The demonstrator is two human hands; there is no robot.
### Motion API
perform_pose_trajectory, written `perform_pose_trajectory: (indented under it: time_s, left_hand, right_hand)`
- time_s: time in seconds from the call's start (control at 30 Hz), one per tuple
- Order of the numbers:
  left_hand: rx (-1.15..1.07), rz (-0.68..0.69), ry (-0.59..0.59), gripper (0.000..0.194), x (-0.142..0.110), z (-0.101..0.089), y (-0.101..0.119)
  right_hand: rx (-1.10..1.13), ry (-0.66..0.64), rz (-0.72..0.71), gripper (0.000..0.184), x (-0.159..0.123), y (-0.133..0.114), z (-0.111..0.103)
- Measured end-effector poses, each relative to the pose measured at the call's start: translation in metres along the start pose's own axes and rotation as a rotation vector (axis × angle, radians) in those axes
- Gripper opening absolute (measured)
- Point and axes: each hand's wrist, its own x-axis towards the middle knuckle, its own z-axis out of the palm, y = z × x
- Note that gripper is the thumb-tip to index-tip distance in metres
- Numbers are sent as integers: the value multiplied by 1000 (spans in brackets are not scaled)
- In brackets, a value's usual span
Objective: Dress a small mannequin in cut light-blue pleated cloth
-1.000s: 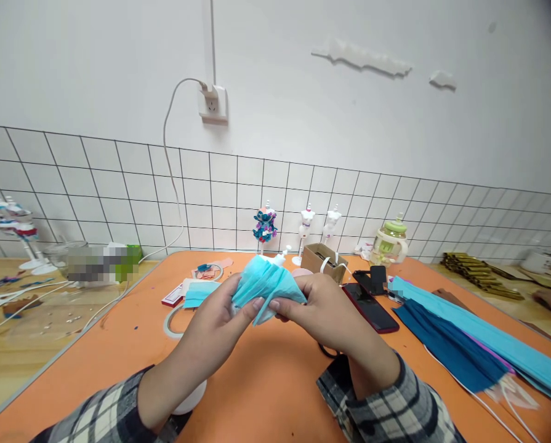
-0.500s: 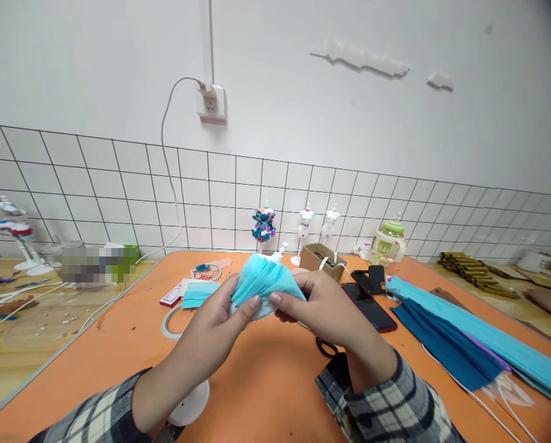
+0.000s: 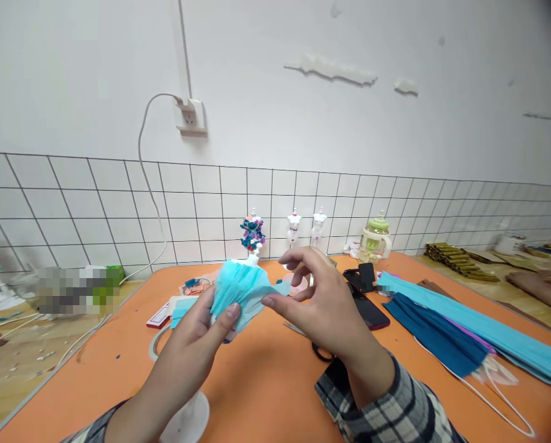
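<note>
My left hand (image 3: 205,323) grips a small white mannequin (image 3: 253,257) wrapped in light-blue pleated mask fabric (image 3: 238,288), the thumb pressing on the cloth. The mannequin is tilted, its neck poking out above the fabric and its round white base (image 3: 189,421) showing below my left wrist. My right hand (image 3: 319,301) pinches a free corner of the same fabric between thumb and index finger, pulled out to the right of the mannequin. Its other fingers are bent and raised. Black-handled scissors (image 3: 322,352) lie under my right hand, partly hidden.
At the back of the orange table (image 3: 266,394) stand a decorated mannequin (image 3: 253,234), two white mannequins and a green-lidded bottle (image 3: 375,239). Phones (image 3: 370,307), a dark-blue mask (image 3: 441,335) and light-blue fabric strips lie right. A tape roll (image 3: 157,344) lies left. Another person's hand (image 3: 540,288) shows far right.
My right hand has moved away from my left, drawing a corner of the fabric out to the right. The view has shifted slightly right and up.
</note>
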Motion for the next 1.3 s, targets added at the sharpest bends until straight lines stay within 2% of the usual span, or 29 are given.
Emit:
perform_pose_trajectory:
  time_s: [0.13, 0.2, 0.33, 0.4, 0.6, 0.73, 0.8, 0.9, 1.0, 1.1, 1.2, 1.3]
  left_hand:
    - [-12, -5, 26, 38, 0, 3, 0]
    - [-30, -6, 25, 38, -1, 5, 0]
    - [-53, -19, 20, 39, -1, 5, 0]
    - [-50, -24, 14, 40, -1, 4, 0]
    - [6, -27, 12, 40, 0, 4, -3]
    - [-11, -10, -25, 41, 0, 5, -5]
    - [-20, 2, -49, 43, -1, 5, -4]
    - [-46, 0, -72, 47, -2, 3, -6]
    - [-98, -21, -95, 48, -2, 2, -11]
    - [-141, -44, -105, 50, -1, 3, -16]
    - [-166, -54, -105, 52, -2, 4, -18]
    - [-171, -54, -118, 53, -2, 4, -18]
  right_hand:
    - [14, -90, -66, 17, -2, -3, 3]
    - [41, -155, -58, 18, -1, -2, 4]
    - [189, -367, 26, 33, 4, 1, 2]
    - [221, -420, 43, 32, 5, 2, -1]
    - [152, -232, 120, 22, 3, 2, 0]
    - [203, -233, 88, 12, 2, 4, 4]
    - [297, -249, 86, 10, 4, 7, 5]
    - [454, -304, 111, 12, 8, 14, 4]
    - [494, -345, 115, 15, 10, 19, 5]
    - [481, -271, 122, 16, 9, 19, 8]
    - [449, -177, 177, 29, 8, 16, 9]
    - [458, -201, 171, 31, 8, 16, 9]
